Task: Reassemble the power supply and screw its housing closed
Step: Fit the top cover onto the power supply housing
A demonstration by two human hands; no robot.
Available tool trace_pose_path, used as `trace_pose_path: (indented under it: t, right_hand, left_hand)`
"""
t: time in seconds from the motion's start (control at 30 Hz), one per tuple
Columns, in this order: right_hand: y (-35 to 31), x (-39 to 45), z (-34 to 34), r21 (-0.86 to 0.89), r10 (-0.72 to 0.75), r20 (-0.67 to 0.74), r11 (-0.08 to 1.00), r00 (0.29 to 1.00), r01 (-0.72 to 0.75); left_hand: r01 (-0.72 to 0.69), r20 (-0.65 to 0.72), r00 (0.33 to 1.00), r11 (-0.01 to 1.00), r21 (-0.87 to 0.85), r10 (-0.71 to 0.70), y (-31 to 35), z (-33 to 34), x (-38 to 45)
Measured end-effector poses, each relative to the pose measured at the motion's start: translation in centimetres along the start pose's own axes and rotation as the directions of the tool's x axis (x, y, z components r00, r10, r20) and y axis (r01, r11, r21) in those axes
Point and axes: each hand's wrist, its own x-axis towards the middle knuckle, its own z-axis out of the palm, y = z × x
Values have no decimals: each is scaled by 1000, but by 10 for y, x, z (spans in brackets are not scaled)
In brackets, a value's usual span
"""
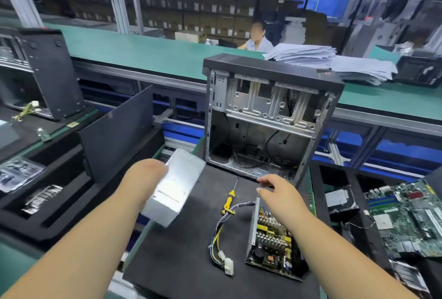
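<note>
My left hand (143, 181) grips the silver metal housing cover (177, 186) of the power supply and holds it tilted in the air over the left edge of the black mat (191, 262). The open power supply base (270, 239) lies on the mat at the right, its circuit board and yellow parts showing. Its cable bundle (222, 239) with white plugs trails to the left. A yellow-handled screwdriver (229, 199) lies on the mat between the cover and the base. My right hand (277, 193) hovers open above the base's far end, fingers spread.
An open, empty computer case (270, 117) stands upright at the back of the mat. A dark side panel (117, 131) leans at the left. A motherboard (406, 217) and a drive (339, 199) lie at the right. Black foam trays (47, 193) sit at the left. A person sits behind the far green bench.
</note>
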Motion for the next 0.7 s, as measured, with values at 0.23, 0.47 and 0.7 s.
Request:
trace_pose_path:
  t: [0.23, 0.47, 0.7]
  right_hand:
    - [-28, -3, 4, 229, 29, 73, 972, 997, -45]
    - [-31, -14, -11, 403, 106, 114, 904, 988, -143]
    - [-18, -24, -32, 772, 89, 303, 560, 949, -299]
  left_hand:
    - [223, 172, 973, 826, -518, -155, 40, -5, -10]
    - [301, 319, 942, 676, -672, -103, 65, 16, -26]
    - [258, 328, 944, 720, -644, -45, 86, 51, -45]
